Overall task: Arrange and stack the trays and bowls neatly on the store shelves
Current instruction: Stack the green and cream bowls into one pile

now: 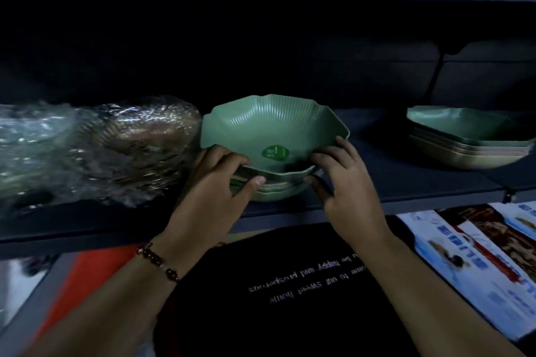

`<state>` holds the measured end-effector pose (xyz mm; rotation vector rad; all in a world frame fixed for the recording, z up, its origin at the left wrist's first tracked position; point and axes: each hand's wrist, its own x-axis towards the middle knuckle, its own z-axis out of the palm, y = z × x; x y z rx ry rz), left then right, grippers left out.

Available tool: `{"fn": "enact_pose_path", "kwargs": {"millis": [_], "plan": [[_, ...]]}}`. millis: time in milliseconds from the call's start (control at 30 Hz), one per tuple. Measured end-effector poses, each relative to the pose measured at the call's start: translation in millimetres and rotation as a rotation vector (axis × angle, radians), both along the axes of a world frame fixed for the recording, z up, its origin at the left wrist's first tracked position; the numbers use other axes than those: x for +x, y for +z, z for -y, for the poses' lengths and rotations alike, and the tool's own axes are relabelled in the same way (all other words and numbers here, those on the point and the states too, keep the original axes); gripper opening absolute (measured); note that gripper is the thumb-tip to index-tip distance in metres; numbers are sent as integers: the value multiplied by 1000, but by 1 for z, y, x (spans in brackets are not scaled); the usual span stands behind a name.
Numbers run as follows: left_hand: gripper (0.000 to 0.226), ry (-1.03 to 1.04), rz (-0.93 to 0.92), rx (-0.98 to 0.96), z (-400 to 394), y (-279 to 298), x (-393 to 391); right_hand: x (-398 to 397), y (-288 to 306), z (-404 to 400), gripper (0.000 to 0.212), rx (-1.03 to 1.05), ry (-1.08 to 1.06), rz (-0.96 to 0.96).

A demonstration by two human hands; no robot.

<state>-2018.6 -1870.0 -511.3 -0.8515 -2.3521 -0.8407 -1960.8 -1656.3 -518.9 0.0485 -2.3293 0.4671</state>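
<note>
I'm pinching the green bowl, tilted atop its stack on the shelf, with left hand and right hand fingers curled at opposite rims, judging it light, stiff and slippery.

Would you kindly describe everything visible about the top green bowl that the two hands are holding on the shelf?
The top green bowl looks like matte plastic, with a scalloped, petal-like rim, fine ribs fanning down its inner wall and a round green sticker inside. It is tipped toward the camera and sits on a short stack of similar bowls on the dark shelf. The left hand grips its near-left rim, the right hand its near-right rim.
</note>
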Motion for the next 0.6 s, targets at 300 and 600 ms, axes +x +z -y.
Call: {"fn": "enact_pose_path", "kwargs": {"millis": [300,600], "plan": [[33,-7,23,-93,19,-20,-39,-38,-21,3,26,38,76,32],[28,14,-39,-163,5,-21,-46,-41,-36,-2,37,51,103,137]]}}
